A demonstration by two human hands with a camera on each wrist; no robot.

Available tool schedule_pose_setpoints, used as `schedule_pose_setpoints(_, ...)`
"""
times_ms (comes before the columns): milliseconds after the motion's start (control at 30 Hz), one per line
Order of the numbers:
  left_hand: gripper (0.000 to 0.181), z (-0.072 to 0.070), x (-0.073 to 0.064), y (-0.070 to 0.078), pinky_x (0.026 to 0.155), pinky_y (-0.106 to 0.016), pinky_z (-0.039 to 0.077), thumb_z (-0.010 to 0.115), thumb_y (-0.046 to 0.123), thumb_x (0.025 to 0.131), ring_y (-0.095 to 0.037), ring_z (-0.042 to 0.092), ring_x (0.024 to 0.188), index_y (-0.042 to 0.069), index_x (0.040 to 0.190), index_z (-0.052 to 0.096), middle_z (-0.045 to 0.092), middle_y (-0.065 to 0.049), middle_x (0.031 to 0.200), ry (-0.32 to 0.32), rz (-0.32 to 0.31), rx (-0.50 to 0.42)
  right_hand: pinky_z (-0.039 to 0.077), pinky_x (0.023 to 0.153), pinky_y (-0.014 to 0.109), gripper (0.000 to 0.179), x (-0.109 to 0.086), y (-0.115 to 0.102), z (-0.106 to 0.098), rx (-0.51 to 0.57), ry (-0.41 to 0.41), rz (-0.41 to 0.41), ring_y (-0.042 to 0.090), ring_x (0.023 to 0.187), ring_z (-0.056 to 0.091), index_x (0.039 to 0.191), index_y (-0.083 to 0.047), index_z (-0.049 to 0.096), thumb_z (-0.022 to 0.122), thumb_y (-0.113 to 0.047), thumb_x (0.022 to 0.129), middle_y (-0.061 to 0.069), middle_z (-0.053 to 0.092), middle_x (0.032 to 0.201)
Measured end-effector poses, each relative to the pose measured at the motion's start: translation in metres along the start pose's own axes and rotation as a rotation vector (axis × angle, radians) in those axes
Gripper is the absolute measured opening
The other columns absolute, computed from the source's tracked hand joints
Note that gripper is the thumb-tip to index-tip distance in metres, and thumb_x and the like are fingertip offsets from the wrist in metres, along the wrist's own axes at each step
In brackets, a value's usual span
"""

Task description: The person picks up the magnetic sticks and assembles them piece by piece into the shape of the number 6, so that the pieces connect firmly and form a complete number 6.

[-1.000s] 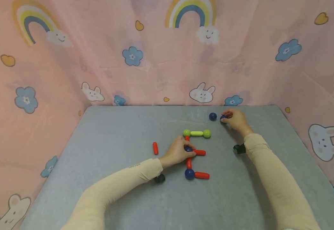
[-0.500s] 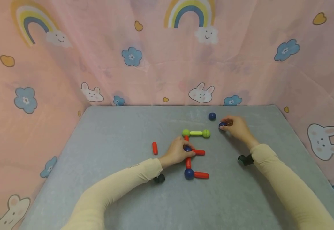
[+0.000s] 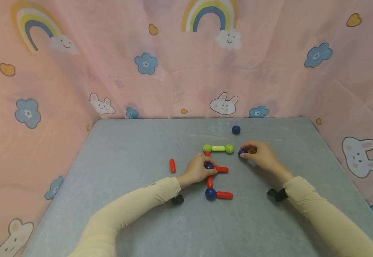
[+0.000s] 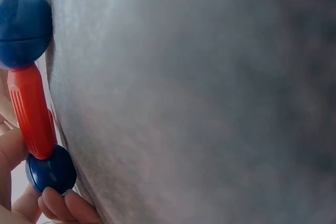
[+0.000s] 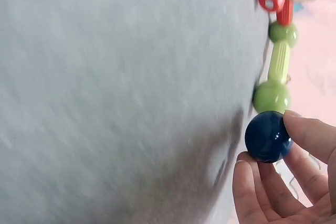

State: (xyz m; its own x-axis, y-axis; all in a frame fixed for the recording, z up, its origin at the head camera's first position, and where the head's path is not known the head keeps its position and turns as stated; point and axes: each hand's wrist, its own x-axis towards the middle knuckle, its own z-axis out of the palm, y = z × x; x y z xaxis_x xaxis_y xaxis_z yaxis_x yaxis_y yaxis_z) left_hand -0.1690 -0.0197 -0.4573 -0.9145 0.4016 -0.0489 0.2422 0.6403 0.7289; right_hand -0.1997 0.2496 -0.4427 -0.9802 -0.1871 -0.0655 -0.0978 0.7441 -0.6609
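Note:
My left hand point(image 3: 197, 169) pinches the middle blue ball point(image 4: 51, 169) of a stick-and-ball frame on the table. From that ball one red stick point(image 3: 221, 170) points right. Another red stick point(image 4: 32, 111) runs down to a lower blue ball point(image 3: 210, 193), which has its own red stick point(image 3: 224, 195) to the right. At the frame's top, a green stick point(image 3: 218, 149) joins two green balls point(image 3: 207, 148). My right hand point(image 3: 261, 156) holds a loose blue ball point(image 5: 269, 137) between thumb and fingers, just right of the frame and apart from it.
One spare blue ball point(image 3: 236, 130) lies near the table's back edge. A loose red stick point(image 3: 172, 166) rests left of the frame, close to my left wrist. Pink printed cloth point(image 3: 167, 78) hangs behind and beside the grey table point(image 3: 135, 142).
My right hand has brought its blue ball from the back of the table toward me and slightly left, nearer the red stick ends. The left hand stays on the middle ball.

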Motion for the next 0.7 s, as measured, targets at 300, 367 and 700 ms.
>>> schedule_pose_setpoints(300,0.02,-0.001,0.0,0.002,0.07,-0.019,0.035,0.078,0.024,0.086,-0.012,0.045,0.083,0.014,0.103,0.075,0.057,-0.007,0.098,-0.007,-0.009,-0.005,0.051,0.094,0.052,0.036,-0.017,-0.006,0.013,0.03,-0.02,0.005,0.033,0.11,0.062,0.123,-0.008,0.066,0.071,-0.023,0.091,0.017,0.066,0.123)
schedule_pose_setpoints(367,0.02,-0.001,0.0,0.003,0.069,-0.019,0.034,0.078,0.024,0.086,-0.012,0.044,0.083,0.014,0.103,0.075,0.057,-0.006,0.098,-0.008,-0.013,-0.01,0.051,0.092,0.049,0.035,-0.019,-0.007,0.016,0.03,-0.024,0.004,0.03,0.108,0.062,0.123,-0.008,0.066,0.072,-0.023,0.091,0.016,0.066,0.121)
schedule_pose_setpoints(700,0.021,0.0,0.0,0.003,0.069,-0.019,0.034,0.078,0.025,0.086,-0.011,0.044,0.082,0.015,0.103,0.075,0.056,-0.005,0.097,-0.009,-0.016,0.01,0.051,0.086,0.036,0.033,-0.029,-0.016,0.027,0.069,-0.054,-0.008,0.024,0.101,0.063,0.119,-0.01,0.068,0.073,-0.024,0.09,0.013,0.069,0.117)
